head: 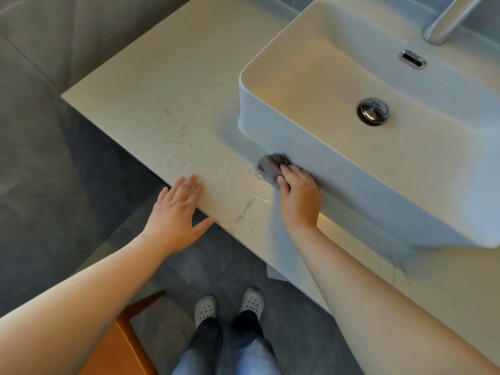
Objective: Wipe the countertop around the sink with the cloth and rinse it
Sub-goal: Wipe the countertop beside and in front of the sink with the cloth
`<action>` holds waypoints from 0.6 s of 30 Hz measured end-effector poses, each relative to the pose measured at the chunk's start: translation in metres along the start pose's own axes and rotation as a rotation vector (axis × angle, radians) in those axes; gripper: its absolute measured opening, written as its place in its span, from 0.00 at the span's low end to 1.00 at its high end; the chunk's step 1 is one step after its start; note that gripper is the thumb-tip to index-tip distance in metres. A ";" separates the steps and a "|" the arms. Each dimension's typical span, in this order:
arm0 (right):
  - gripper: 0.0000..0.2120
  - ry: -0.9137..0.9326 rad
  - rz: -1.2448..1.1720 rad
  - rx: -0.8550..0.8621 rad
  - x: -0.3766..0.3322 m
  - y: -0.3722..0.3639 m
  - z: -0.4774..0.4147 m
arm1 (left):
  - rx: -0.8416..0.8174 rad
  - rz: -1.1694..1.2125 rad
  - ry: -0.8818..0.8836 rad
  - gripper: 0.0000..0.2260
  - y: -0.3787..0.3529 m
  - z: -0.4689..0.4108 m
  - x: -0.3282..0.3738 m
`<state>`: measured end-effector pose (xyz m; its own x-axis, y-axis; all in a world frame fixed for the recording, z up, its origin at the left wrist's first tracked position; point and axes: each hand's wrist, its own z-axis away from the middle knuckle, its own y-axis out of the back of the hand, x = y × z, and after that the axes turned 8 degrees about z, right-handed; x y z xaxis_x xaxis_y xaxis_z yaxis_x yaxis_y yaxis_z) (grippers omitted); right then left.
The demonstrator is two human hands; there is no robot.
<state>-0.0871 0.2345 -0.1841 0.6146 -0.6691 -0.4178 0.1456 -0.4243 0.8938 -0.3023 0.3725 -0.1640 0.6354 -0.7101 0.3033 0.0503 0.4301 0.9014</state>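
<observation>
- Head view, looking down: we see a pale marbled counter (167, 85) carrying a white vessel sink (284, 123) that stands on top of it, with a chrome drain plug (373, 111) in the basin and part of a tap (446, 20) at the upper right.
- The right hand (300, 197) presses a small grey cloth (272, 164) onto the counter, right against the foot of the sink's front wall. Its grip is loosely curled over the near part of the cloth, fingers bent and pinning it down; the far end of the cloth bunches out past the fingertips.
- The left hand (177, 212) lies flat and spread on the counter's front edge, grip fully open and holding nothing; we judge it is bracing the body.
- A faint wet streak shines on the counter between the two hands.
- We judge the cloth to be light, soft and limp, likely damp, so it will crumple and fold rather than slide as one piece. It is best held under a flat palm and fingers, with the bulk gathered beneath the hand.
- For rinsing, we judge it can simply be scrunched in the fist; nothing about it is fragile.
- Below, we see grey floor tiles (67, 171), pale clogs (205, 309) and an orange seat corner (119, 350).
</observation>
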 end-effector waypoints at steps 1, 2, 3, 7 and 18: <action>0.14 0.005 0.001 -0.009 0.001 -0.001 0.000 | -0.001 -0.002 0.001 0.38 -0.001 0.000 0.000; 0.14 0.009 0.001 -0.019 0.001 -0.001 0.000 | -0.003 -0.001 0.002 0.39 -0.001 0.001 0.000; 0.14 0.012 0.001 -0.032 0.001 0.000 0.001 | -0.004 0.003 0.006 0.39 -0.002 0.001 0.000; 0.14 0.038 -0.005 -0.101 -0.004 0.004 0.018 | -0.010 0.018 0.033 0.39 -0.002 0.001 0.004; 0.14 0.112 -0.014 -0.095 -0.030 0.000 0.086 | -0.046 -0.068 -0.065 0.39 0.010 -0.001 -0.005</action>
<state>-0.1724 0.2021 -0.1859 0.6940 -0.5891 -0.4139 0.2243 -0.3694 0.9018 -0.3044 0.3808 -0.1566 0.5783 -0.7724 0.2627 0.1278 0.4038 0.9059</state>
